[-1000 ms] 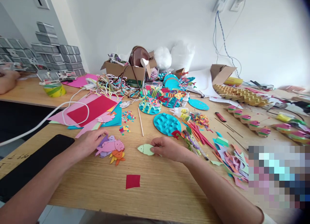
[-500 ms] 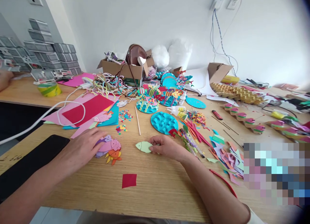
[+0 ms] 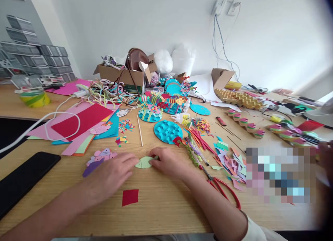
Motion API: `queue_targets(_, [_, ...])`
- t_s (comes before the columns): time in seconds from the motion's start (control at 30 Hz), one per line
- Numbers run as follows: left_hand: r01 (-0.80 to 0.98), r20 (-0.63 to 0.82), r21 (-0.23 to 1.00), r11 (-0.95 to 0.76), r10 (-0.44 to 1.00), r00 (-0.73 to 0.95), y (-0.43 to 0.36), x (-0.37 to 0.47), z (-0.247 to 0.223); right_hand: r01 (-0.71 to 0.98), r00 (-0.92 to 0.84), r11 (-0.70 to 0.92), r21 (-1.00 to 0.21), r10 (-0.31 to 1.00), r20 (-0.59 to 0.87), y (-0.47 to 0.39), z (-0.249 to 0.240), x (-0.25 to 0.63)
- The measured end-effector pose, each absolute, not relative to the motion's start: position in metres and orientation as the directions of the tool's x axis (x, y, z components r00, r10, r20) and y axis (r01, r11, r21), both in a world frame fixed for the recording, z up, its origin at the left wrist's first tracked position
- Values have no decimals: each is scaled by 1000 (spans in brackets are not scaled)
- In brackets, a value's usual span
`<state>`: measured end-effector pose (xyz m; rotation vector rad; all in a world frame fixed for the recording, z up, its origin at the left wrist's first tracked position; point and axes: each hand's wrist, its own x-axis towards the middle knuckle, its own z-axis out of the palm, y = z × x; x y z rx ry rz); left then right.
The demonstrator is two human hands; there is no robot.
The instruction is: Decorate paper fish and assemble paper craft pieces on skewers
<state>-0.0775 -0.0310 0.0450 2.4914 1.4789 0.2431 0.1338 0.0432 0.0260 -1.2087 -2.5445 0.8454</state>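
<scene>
A light green paper fish (image 3: pixel 144 162) lies on the wooden table between my two hands. My right hand (image 3: pixel 168 161) pinches its tail end. The fingertips of my left hand (image 3: pixel 120 168) reach the fish's head end, fingers extended over the table. Beneath and beyond my left hand is a heap of cut paper fish (image 3: pixel 100 157), pink and purple. A small red paper piece (image 3: pixel 130 197) lies nearer the front edge. Beyond the hands are a wooden stick (image 3: pixel 140 131) and a round blue textured piece (image 3: pixel 168 131).
Red-handled scissors (image 3: pixel 223 189) lie beside my right forearm. Paper scraps (image 3: pixel 231 164) spread to the right. A black phone-like slab (image 3: pixel 28 178) and coloured sheets (image 3: pixel 83 121) are at the left. Part of another person's hand (image 3: pixel 325 161) shows at the right edge.
My left hand has moved right from the fish heap to the green fish. The view has turned right, and another person's hand now shows at the right edge.
</scene>
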Motion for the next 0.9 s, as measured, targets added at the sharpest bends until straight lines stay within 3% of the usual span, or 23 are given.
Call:
queue_targets(0.13, [787, -14, 306, -536, 824, 566, -32, -49, 35, 636, -709, 635, -438, 705, -9, 35, 33, 129])
queue_targets(0.27, [819, -111, 311, -483, 837, 535, -28, -44, 28, 709, -675, 658, -253, 737, 25, 18, 53, 140])
queue_targets(0.33, [838, -142, 301, -455, 848, 511, -28, -47, 28, 772, -578, 575, -270, 812, 78, 12, 63, 155])
queue_targets(0.43, [821, -88, 325, -469, 849, 521, -31, -52, 32, 929, -258, 279, -243, 959, 116, 13, 70, 189])
queue_targets(0.57, [712, -2, 555, -429, 856, 517, -37, -50, 45, 991, 13, -4, -137, 997, 70, 30, 66, 230])
queue_targets(0.7, [393, -145, 914, -104, 819, 555, -34, -29, 52, 995, 6, -9, -103, 999, -35, 44, 54, 239])
queue_targets(0.8, [215, -207, 971, 101, 801, 562, -28, -8, 49, 997, -32, 29, -70, 999, -43, 52, 45, 230])
queue_targets(0.9, [219, -265, 962, 166, 774, 575, -24, 5, 45, 998, -39, 38, -52, 999, -22, 59, 38, 223])
